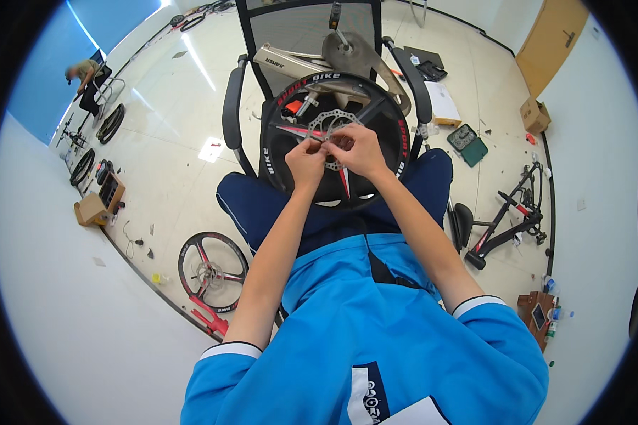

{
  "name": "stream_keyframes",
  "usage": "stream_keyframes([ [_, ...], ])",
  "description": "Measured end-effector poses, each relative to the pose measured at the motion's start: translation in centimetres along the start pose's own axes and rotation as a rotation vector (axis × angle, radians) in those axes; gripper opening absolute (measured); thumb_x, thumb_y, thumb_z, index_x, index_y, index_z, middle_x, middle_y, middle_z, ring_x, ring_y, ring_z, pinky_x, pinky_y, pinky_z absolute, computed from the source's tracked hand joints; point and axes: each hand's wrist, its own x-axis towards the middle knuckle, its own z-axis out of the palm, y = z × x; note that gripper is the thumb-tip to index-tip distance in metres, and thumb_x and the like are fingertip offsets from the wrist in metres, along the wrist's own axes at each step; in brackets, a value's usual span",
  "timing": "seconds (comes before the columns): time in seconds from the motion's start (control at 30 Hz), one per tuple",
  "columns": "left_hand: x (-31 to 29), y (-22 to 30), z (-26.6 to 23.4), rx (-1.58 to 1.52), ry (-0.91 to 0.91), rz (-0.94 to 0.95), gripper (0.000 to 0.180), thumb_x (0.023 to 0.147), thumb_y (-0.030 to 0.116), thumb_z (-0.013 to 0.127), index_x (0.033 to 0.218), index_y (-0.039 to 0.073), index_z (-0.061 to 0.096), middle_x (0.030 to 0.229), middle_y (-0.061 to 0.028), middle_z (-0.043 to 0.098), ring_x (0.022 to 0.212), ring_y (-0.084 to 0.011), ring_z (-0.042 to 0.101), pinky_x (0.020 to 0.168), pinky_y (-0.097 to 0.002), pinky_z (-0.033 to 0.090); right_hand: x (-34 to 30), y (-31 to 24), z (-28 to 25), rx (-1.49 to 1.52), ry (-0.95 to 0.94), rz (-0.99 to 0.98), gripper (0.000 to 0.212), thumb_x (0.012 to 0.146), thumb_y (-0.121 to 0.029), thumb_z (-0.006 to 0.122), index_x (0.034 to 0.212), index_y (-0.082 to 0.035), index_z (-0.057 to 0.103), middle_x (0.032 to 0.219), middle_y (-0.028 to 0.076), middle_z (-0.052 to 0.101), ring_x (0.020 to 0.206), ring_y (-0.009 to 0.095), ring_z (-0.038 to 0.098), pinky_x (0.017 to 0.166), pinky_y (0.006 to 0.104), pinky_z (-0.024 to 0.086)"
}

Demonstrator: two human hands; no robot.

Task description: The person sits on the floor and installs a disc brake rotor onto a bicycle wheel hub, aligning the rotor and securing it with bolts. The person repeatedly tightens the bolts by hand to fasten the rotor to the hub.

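- Pictured over a black bike wheel, face up in front of a mesh-backed office chair
- Closed to a pinch, in the left hand and the right hand alike; impossible to tell what, if anything, between the fingertips
- Set tip to tip at the wheel's middle, by the brake disc, with neither hand clearly nearer
- Round, so without a long axis, and nearly square-on to the view from above
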Motion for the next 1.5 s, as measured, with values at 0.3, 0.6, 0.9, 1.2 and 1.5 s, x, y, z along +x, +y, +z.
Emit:
stream_keyframes([
  [0.3, 0.4, -0.7, 0.9, -0.029, -0.069, 0.176, 0.011, 0.079, 0.0, 0.072, 0.09, -0.003, 0.071, 0.079, -0.0102, 0.072, 0.066, -0.0139, 0.068, 0.062, -0.0253, 0.053, 1.2, 0.5, -0.8, -0.064, -0.051, -0.113, 0.013, 0.077, -0.009, 0.074, 0.086, 0.001, 0.072, 0.08, 0.009, 0.067, 0.064, 0.018, 0.063, 0.058, 0.0285, 0.049],
  [0.6, 0.2, -0.8, 0.3, 0.128, -0.134, 0.28, 0.016, 0.081, -0.001, 0.069, 0.096, -0.001, 0.071, 0.085, -0.012, 0.071, 0.071, -0.0171, 0.068, 0.065, -0.0284, 0.053, 1.1, 1.2, -1.4, -0.047, -0.194, -0.091, 0.019, 0.077, -0.007, 0.073, 0.095, -0.003, 0.073, 0.084, 0.007, 0.067, 0.067, 0.013, 0.064, 0.06, 0.0243, 0.049],
  [0.9, 0.9, -0.9, 0.3, 0.056, -0.121, 0.114, 0.016, 0.079, 0.005, 0.074, 0.094, 0.002, 0.073, 0.081, -0.0115, 0.07, 0.067, -0.0171, 0.069, 0.062, -0.0278, 0.053, 1.1, 2.8, 1.1, 0.292, -0.046, 0.186, 0.021, 0.074, -0.012, 0.081, 0.088, 0.002, 0.075, 0.079, 0.011, 0.074, 0.069, 0.012, 0.07, 0.064, 0.0239, 0.055],
  [1.2, 2.2, -1.3, -1.6, 0.154, -0.323, 0.213, 0.018, 0.08, 0.006, 0.073, 0.098, 0.003, 0.072, 0.082, -0.0106, 0.067, 0.068, -0.0174, 0.062, 0.061, -0.0281, 0.049, 2.0, 3.4, -0.1, 0.241, -0.21, 0.007, 0.018, 0.078, -0.013, 0.079, 0.092, -0.002, 0.076, 0.093, 0.006, 0.07, 0.061, 0.008, 0.056, 0.056, 0.0225, 0.044],
  [1.5, 1.8, -0.8, 0.0, 0.18, -0.166, 0.278, 0.017, 0.078, 0.007, 0.074, 0.094, 0.003, 0.071, 0.076, -0.0101, 0.064, 0.065, -0.0181, 0.06, 0.059, -0.0294, 0.047, 2.1, 3.1, 0.3, 0.307, -0.069, 0.22, 0.022, 0.076, -0.014, 0.081, 0.084, 0.005, 0.074, 0.07, 0.008, 0.071, 0.06, 0.01, 0.066, 0.057, 0.0226, 0.052],
])
